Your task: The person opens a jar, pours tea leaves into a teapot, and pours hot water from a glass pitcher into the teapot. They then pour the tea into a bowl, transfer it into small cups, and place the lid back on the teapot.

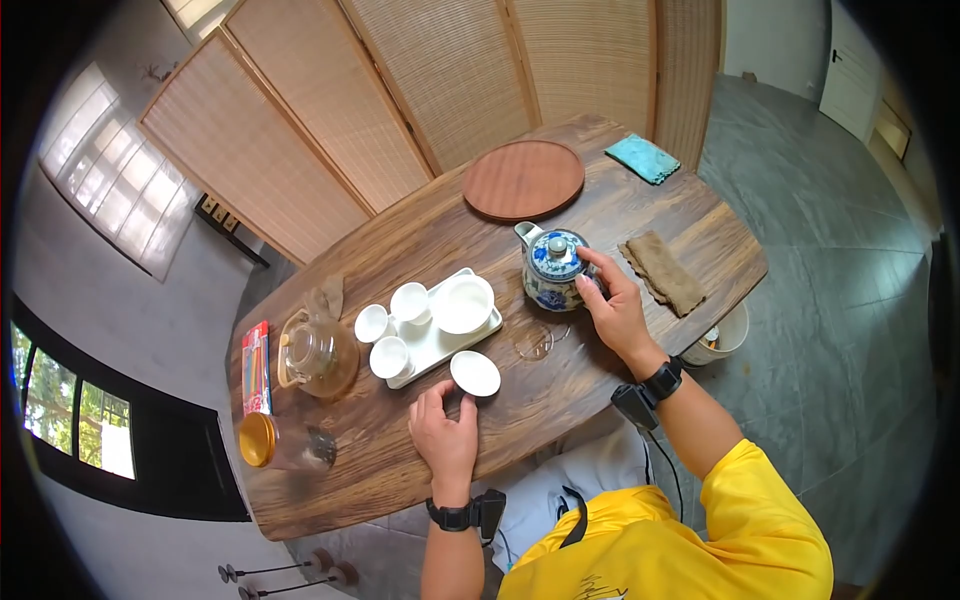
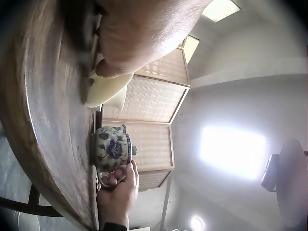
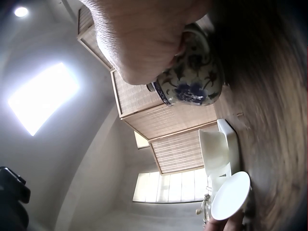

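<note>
My right hand (image 1: pixel 615 305) holds the handle side of a blue-and-white floral teapot (image 1: pixel 555 270), with fingertips near its lid. The lid is on and the spout points away to the left. At the near table edge, my left hand (image 1: pixel 446 435) pinches the edge of a small shallow white dish (image 1: pixel 475 373). The dish leans, showing its pale inner face; in the right wrist view, fingers (image 3: pixel 226 225) show at its lower rim. Just beyond it lies a white tray (image 1: pixel 430 345) bearing a larger white bowl (image 1: pixel 464 304) and small white cups (image 1: pixel 409 302).
Left of the tray are a glass kettle (image 1: pixel 318 355), a colourful packet (image 1: pixel 256 368) and a jar with a yellow lid (image 1: pixel 258 440). A clear glass (image 1: pixel 535 343) stands near the teapot. Beyond are a round wooden tray (image 1: pixel 523 180), a brown cloth (image 1: pixel 664 272) and a turquoise cloth (image 1: pixel 642 158).
</note>
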Demonstrator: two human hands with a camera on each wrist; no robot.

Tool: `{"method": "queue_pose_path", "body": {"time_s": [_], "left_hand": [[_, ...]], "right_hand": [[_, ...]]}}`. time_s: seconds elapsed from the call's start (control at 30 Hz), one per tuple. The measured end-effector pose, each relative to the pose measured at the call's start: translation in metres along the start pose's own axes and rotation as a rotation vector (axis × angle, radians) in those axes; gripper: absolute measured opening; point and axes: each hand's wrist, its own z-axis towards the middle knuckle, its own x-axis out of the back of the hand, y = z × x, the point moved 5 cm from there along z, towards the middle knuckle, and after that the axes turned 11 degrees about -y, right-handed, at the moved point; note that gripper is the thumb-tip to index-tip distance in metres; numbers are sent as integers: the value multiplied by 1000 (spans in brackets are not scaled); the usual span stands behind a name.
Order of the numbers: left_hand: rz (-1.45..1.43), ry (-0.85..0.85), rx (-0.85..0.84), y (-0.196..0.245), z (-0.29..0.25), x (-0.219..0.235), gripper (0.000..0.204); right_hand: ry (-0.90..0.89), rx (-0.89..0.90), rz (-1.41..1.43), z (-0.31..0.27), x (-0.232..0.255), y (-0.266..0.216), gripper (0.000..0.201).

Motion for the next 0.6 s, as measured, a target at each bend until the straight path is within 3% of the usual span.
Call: {"method": "queue_pose_path", "body": {"time_s": [0.3,0.6], "left_hand": [[57,-82,26,6,1,-8,49],[44,-89,39,6,1,-7,53]], "right_hand": [[-10,-28,13,0,-1,3,39],[-10,-41,36,0,-2,8,38]]}}
